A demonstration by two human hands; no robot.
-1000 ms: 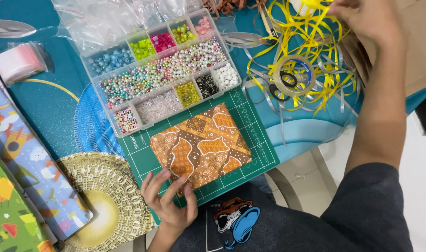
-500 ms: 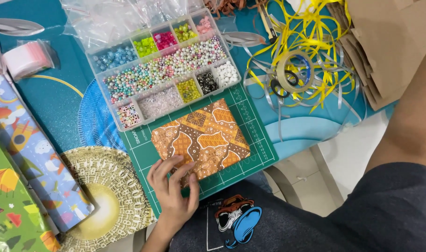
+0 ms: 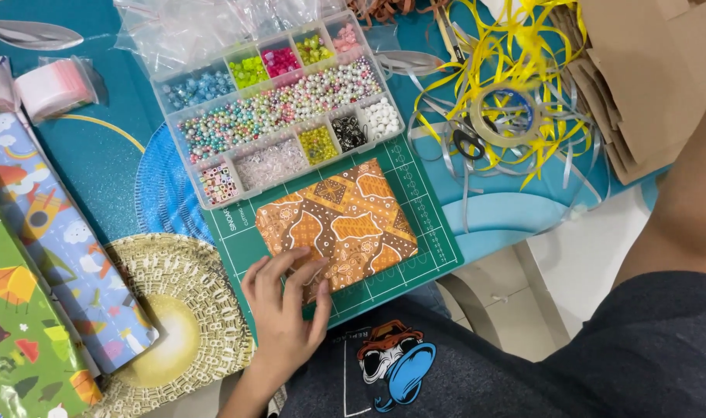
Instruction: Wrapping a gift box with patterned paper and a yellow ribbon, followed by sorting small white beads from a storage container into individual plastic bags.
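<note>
Left hand (image 3: 283, 310) pressing flat on a wrapped parcel (image 3: 337, 222) at a craft worktop (image 3: 105, 162).

The left fingers (image 3: 295, 271) lie spread and open, tips resting on the near corner of the orange-and-brown patterned parcel, gripping nothing. The parcel lies on a green cutting mat (image 3: 423, 224), just below a clear bead organiser (image 3: 279, 104) with compartments of coloured beads. Only the right forearm (image 3: 678, 209) shows, reaching off the top edge, so I cannot tell how the right fingers stand. Yellow and silver ribbon (image 3: 515, 93) tangles around a tape roll (image 3: 508, 112) beside brown paper bags (image 3: 647, 77). Rolls of gift wrap (image 3: 51, 240) and a gold doily (image 3: 175, 317) lie to the left.
</note>
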